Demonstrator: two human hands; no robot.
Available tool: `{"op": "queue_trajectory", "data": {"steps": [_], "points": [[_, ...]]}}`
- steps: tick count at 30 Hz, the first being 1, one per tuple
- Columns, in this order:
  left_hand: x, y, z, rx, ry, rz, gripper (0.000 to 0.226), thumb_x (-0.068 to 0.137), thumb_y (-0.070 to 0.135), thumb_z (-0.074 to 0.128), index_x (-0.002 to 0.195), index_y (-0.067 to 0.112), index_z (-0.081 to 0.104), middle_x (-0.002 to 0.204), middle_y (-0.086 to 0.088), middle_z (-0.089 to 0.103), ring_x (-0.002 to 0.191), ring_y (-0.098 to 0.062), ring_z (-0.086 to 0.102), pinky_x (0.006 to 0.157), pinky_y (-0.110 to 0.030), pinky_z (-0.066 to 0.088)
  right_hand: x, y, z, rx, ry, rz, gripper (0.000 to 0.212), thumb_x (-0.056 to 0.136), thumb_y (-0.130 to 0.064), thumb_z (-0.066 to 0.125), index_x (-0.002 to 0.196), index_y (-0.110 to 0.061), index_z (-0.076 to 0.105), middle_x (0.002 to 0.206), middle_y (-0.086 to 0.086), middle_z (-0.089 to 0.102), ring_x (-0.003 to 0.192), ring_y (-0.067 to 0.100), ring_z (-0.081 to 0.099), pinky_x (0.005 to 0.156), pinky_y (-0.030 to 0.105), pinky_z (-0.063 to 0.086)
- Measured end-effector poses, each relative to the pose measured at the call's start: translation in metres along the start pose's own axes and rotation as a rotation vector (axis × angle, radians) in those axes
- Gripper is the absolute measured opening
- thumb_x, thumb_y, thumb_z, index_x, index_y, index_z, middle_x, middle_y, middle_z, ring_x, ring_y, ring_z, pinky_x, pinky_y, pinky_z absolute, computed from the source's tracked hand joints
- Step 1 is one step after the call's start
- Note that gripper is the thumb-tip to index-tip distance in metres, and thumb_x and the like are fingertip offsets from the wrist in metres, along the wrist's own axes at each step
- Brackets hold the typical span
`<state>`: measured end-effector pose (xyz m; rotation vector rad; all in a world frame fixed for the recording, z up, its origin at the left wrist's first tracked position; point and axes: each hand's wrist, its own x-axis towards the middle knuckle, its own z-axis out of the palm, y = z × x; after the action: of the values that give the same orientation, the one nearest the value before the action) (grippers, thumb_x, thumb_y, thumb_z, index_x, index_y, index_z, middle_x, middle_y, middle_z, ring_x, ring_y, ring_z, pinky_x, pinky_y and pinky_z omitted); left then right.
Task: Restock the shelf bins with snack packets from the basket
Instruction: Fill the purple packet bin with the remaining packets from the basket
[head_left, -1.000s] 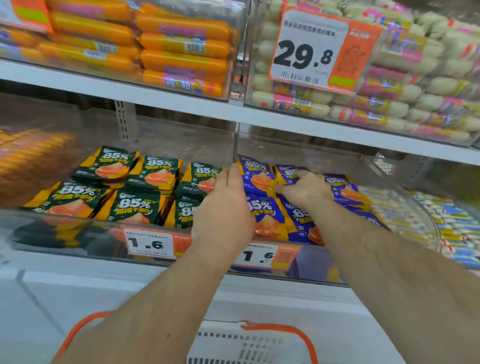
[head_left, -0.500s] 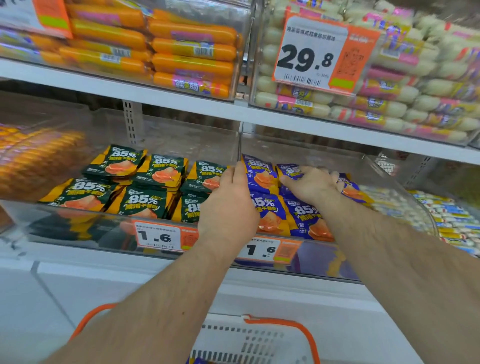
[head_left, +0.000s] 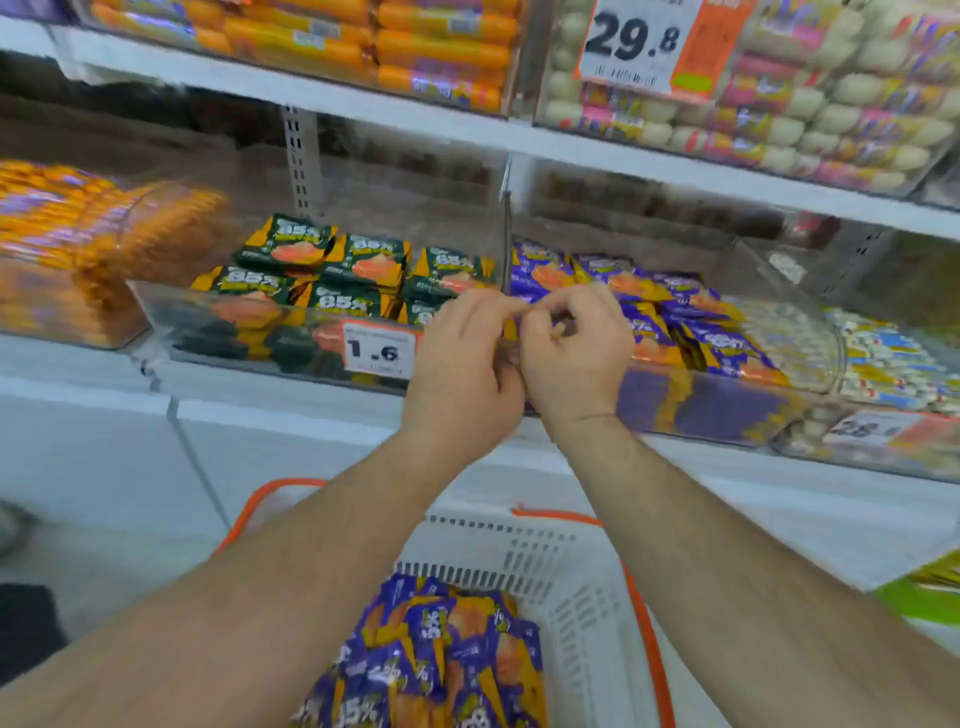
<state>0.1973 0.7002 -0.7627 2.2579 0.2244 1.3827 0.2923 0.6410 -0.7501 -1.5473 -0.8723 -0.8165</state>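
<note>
In the head view, purple snack packets with orange print are seen lying flat in the right clear shelf bin, their long axes running roughly front to back; more are heaped in the white basket below. Green packets fill the neighbouring bin. The left hand and right hand are held together at the bin's front, fingers curled; whether anything is gripped cannot be told. White shelving is seen around.
</note>
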Motion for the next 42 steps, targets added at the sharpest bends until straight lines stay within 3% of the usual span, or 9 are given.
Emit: {"op": "queue_trajectory", "data": {"steps": [8,11,15,18,22,26,32,36,42], "points": [[-0.162,-0.029,-0.024,-0.003,-0.381,-0.674,0.043,0.086,0.002,0.053,0.124,0.020,0.055,0.101,0.014,0.056,0.081,-0.007,0.055,0.081,-0.037,0.051,-0.186,0.040,-0.008,-0.236,-0.652,0.763,0.017,0.085,-0.017,0.060,0.072,-0.008,0.067,0.076,0.008,0.064,0.070,0.020,0.055,0.061,0.027,0.035],[-0.194,-0.035,-0.027,-0.009,-0.489,-0.848,0.038,0.088,0.002,0.052,0.123,0.017,0.056,0.097,0.012,0.057,0.078,-0.009,0.057,0.074,-0.035,0.051,-0.245,0.067,-0.028,-0.324,-0.942,1.009,0.029,0.085,-0.018,0.057,0.058,-0.016,0.049,0.057,0.002,0.048,0.057,0.019,0.045,0.057,0.029,0.037],[-0.215,-0.044,-0.026,0.030,-0.565,-0.946,0.035,0.089,0.004,0.053,0.120,0.019,0.057,0.093,0.018,0.056,0.073,-0.002,0.054,0.069,-0.026,0.044,-0.297,0.086,-0.060,-0.387,-1.316,1.318,0.031,0.084,-0.019,0.061,0.063,-0.020,0.038,0.059,-0.003,0.039,0.051,0.013,0.036,0.049,0.031,0.034],[-0.222,-0.050,-0.024,0.032,-0.597,-1.001,0.031,0.092,0.008,0.052,0.118,0.026,0.054,0.095,0.019,0.056,0.076,-0.003,0.053,0.065,-0.023,0.045,-0.324,0.095,-0.068,-0.313,-1.395,1.294,0.030,0.080,-0.004,0.057,0.067,-0.015,0.032,0.062,0.001,0.032,0.055,0.016,0.030,0.058,0.035,0.026],[-0.227,-0.055,-0.020,0.064,-0.615,-1.030,0.028,0.093,0.012,0.053,0.118,0.025,0.054,0.095,0.018,0.056,0.078,-0.002,0.053,0.060,-0.018,0.040,-0.335,0.102,-0.068,-0.244,-1.255,1.477,0.028,0.082,-0.012,0.065,0.095,-0.021,0.043,0.080,-0.006,0.044,0.085,0.021,0.049,0.076,0.029,0.046],[-0.229,-0.053,-0.017,0.073,-0.649,-1.047,0.030,0.094,0.011,0.052,0.120,0.025,0.052,0.097,0.018,0.056,0.076,-0.004,0.052,0.058,-0.019,0.039,-0.340,0.107,-0.070,-0.289,-1.234,1.435,0.015,0.082,-0.012,0.057,0.096,-0.015,0.051,0.079,0.000,0.058,0.071,0.017,0.054,0.056,0.027,0.042],[-0.229,-0.047,-0.015,0.055,-0.682,-1.046,0.030,0.094,0.011,0.052,0.119,0.027,0.051,0.101,0.014,0.057,0.076,-0.006,0.054,0.057,-0.020,0.045,-0.323,0.102,-0.075,-0.446,-1.381,1.174,0.018,0.087,-0.016,0.061,0.101,-0.027,0.058,0.087,-0.003,0.053,0.082,0.018,0.050,0.069,0.026,0.040],[-0.229,-0.039,-0.017,0.040,-0.716,-1.025,0.032,0.094,0.013,0.053,0.123,0.025,0.051,0.106,0.012,0.058,0.085,-0.004,0.054,0.064,-0.022,0.044,-0.286,0.096,-0.067,-0.571,-1.439,0.965,0.027,0.087,-0.001,0.052,0.065,-0.017,0.047,0.065,-0.001,0.042,0.069,0.017,0.046,0.064,0.028,0.039],[-0.206,-0.032,-0.013,-0.002,-0.733,-0.974,0.039,0.091,0.012,0.057,0.128,0.023,0.054,0.122,0.008,0.056,0.103,-0.008,0.052,0.081,-0.021,0.043,-0.184,0.073,-0.047,-0.449,-1.510,0.661,0.027,0.084,0.006,0.056,0.083,-0.021,0.057,0.088,0.000,0.058,0.088,0.020,0.058,0.071,0.028,0.045]]}}
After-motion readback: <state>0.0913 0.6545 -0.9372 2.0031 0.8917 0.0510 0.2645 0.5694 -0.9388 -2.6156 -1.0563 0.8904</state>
